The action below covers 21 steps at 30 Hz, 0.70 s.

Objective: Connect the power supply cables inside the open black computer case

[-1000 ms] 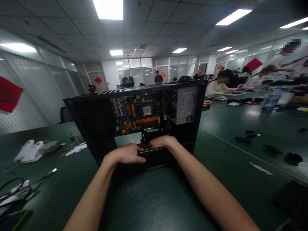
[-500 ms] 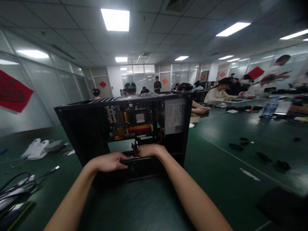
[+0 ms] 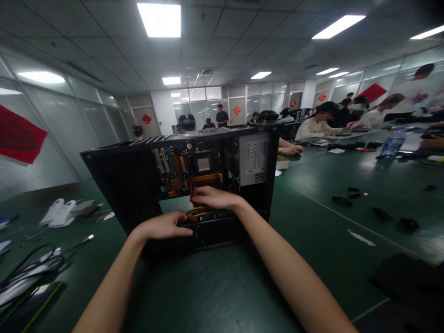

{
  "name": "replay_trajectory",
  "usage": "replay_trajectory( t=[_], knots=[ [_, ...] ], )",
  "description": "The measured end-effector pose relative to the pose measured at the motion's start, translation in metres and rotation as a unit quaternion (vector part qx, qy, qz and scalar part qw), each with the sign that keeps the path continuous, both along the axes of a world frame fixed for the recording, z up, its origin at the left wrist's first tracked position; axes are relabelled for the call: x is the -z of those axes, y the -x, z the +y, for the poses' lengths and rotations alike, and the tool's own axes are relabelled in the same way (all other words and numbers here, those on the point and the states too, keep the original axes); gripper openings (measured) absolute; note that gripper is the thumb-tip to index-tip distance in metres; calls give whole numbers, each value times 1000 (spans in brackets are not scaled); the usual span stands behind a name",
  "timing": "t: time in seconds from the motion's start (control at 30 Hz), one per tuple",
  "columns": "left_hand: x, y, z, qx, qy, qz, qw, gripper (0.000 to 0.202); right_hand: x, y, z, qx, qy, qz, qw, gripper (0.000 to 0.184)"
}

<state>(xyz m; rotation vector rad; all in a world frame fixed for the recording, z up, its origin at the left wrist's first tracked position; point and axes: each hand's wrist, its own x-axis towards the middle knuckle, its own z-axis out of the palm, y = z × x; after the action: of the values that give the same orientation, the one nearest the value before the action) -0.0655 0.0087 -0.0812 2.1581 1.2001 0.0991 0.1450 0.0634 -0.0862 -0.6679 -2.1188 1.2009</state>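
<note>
Green tabletop (image 3: 197,296); left hand (image 3: 162,225) grips case edge (image 3: 217,222).

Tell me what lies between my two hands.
In the head view, yellow and red wires lie between your left hand and right hand, inside the computer case.

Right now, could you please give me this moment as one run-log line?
left hand: on near lower edge of computer case | right hand: at red cable, grip unclear | motherboard: in case, beside power supply
</note>
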Motion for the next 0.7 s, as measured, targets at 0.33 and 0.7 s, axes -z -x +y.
replay_trajectory(
  t=[0.33, 0.7],
  knots=[
    [2, -3, 0, 20, -57, -29, 998, 50, -34, 1, -13, 44, 115, 263, 957, 22],
    [5, -8, -7, -20, -132, -150, 980, 49, -74, -16, -77, -55, 30, 223, 973, 29]
  ],
)
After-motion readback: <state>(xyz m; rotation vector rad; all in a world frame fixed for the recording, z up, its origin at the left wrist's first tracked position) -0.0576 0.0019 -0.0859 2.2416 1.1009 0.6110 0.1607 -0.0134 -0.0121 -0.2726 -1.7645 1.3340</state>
